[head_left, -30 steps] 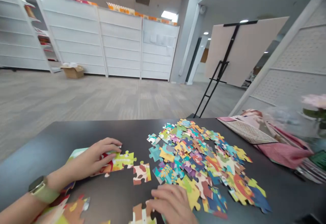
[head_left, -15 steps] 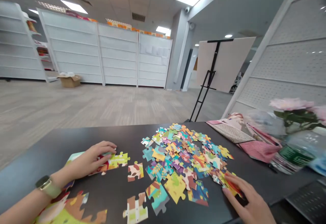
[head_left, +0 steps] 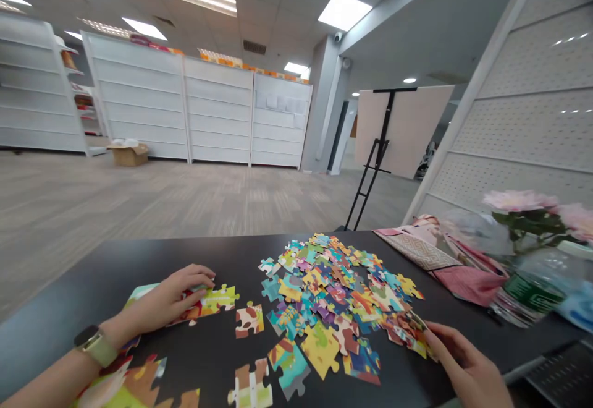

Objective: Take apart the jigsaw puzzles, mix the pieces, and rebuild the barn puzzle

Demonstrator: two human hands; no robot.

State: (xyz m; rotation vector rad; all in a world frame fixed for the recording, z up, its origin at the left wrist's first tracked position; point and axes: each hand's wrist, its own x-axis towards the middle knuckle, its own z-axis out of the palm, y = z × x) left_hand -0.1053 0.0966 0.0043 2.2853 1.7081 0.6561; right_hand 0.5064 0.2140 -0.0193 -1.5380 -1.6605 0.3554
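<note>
Pile [head_left: 338,297] of puzzle pieces: its near right edge lies at the fingertips of the right hand [head_left: 463,358]. Thumb and forefinger stand close together against the edge pieces there; whether they pinch one cannot be determined, the contact being partly hidden. From these fingers the pile extends leftward and away. Its long axis, so far as a loose heap has one, runs from the far middle of the table [head_left: 185,250] to the near right. The right hand is clearly the nearer.

The left hand [head_left: 185,290] lies palm down, fingers extended and slightly bent, across a joined strip [head_left: 220,298]; nothing is seen gripped. The strip projects rightward beyond the fingertips, towards the pile but apart from it.

Between strip and pile lies a single cow-patterned piece [head_left: 249,320], touching neither. Nearer the person are a fence piece [head_left: 252,386] and, just right of it, a teal piece [head_left: 290,368]. A larger joined section [head_left: 132,386] sits at the lower left, cut off by the frame edge.

Beyond the right hand are noted a pink bag [head_left: 477,281], a bottle [head_left: 528,293] and flowers [head_left: 523,201]. Past the table stand an easel [head_left: 370,173] and white shelves [head_left: 217,111].
</note>
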